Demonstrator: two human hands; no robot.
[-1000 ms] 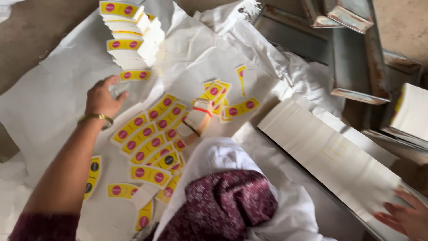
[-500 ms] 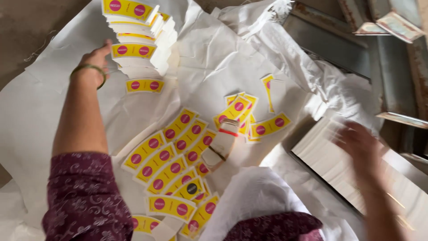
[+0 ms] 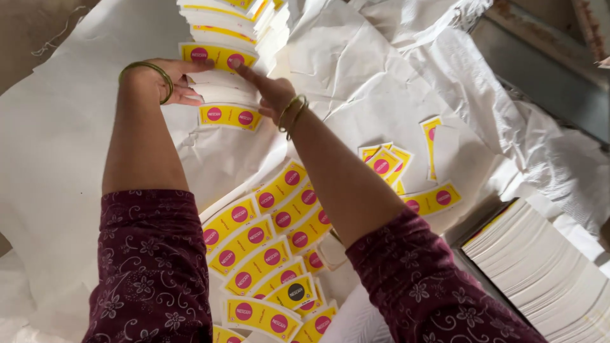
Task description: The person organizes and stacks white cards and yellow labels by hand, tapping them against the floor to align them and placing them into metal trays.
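The tall stack of curved yellow paper blanks with pink round marks [image 3: 222, 57] lies between the two hands, at the far side of the white crumpled paper sheet [image 3: 356, 76]; the fingers of both hands meet it from opposite sides. The left hand [image 3: 175, 79] has its fingers stretched and a little spread, and the fingertips [image 3: 204, 63] lie on the left end of the top yellow blank; it presses against the pile and does not close around it. The right hand [image 3: 270, 92] comes from the other side with the fingers extended, the tips [image 3: 238, 65] touching the right end of the same blank; it is not closed on anything either. I judge that the hands are held so, one against the other, to keep the edges of the pile even. Both wrists carry thin green-gold bangles [image 3: 155, 73].

Just below the fingers, one single yellow blank [image 3: 230, 117] sticks out from the bottom of the pile. Nearer to the person, under the forearms, a fanned row of the same yellow blanks [image 3: 267, 241] lies overlapping; to the right of the right-hand fingers, a few loose blanks [image 3: 406, 171] are scattered. Far to the right and low, a long block of stacked white sheets [image 3: 540, 273] rests on its side.
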